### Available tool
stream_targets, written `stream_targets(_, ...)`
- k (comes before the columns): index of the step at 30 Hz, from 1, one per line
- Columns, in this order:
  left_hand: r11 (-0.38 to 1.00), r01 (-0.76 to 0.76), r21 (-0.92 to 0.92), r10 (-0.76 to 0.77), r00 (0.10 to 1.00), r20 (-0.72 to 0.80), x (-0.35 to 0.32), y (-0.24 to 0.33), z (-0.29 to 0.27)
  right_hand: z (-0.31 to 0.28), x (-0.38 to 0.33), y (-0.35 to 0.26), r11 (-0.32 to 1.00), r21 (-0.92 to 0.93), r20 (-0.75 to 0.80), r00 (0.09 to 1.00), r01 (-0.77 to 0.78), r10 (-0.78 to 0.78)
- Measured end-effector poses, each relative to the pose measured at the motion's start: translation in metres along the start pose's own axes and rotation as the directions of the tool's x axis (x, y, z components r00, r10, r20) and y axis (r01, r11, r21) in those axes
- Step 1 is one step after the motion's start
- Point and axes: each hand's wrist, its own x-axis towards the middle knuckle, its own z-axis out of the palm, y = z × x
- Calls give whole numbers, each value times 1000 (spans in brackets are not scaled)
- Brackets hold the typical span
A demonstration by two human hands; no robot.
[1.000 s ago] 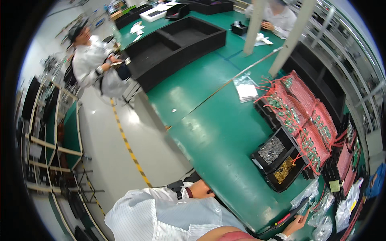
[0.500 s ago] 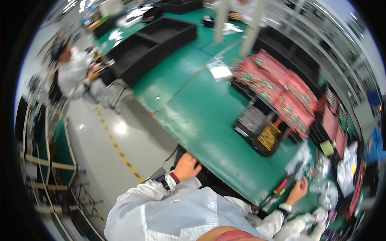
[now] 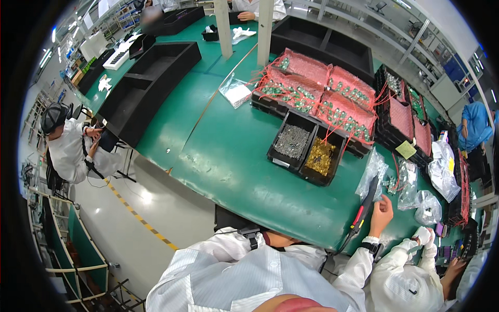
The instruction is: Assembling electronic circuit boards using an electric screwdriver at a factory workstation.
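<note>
My right hand (image 3: pixel 382 214) rests at the table's right side, its fingers loosely bent and apart, with nothing visible in them. Just left of it lies a black and red electric screwdriver (image 3: pixel 360 214), its cord running to the table's front edge. I cannot tell whether hand and tool touch. My left hand (image 3: pixel 280 239) is low at the front edge of the green table (image 3: pixel 234 171), its fingers hidden. Ahead of my right hand are a clear plastic bag (image 3: pixel 372 174) and small parts with a red wire (image 3: pixel 393 183).
Two black bins hold silvery screws (image 3: pixel 291 141) and brass-coloured parts (image 3: pixel 320 156). Behind them, trays lined with pink foam (image 3: pixel 345 112) carry small green boards with red wires. A long black tray (image 3: pixel 150 78) stands left. A co-worker's white-gloved hands (image 3: pixel 423 236) are close on my right.
My view has turned, so the table's things sit further left in it. My left hand has dropped from sight at the fingers. My right hand has moved forward beside the screwdriver.
</note>
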Motion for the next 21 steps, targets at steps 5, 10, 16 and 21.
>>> stream_targets(5,979,182,89,-202,915,349,-10,24,-29,7,0,-13,997,-71,22,1000,21,-19)
stream_targets(10,947,314,70,-316,948,31,-41,20,-45,8,-3,-17,999,-48,28,1000,-1,3)
stream_targets(16,646,590,-484,-636,767,86,-95,30,-107,5,-6,-13,999,16,11,999,-31,31)
stream_targets(21,674,550,-494,-720,639,-270,-134,20,-127,5,-7,-19,997,59,20,998,-55,53)
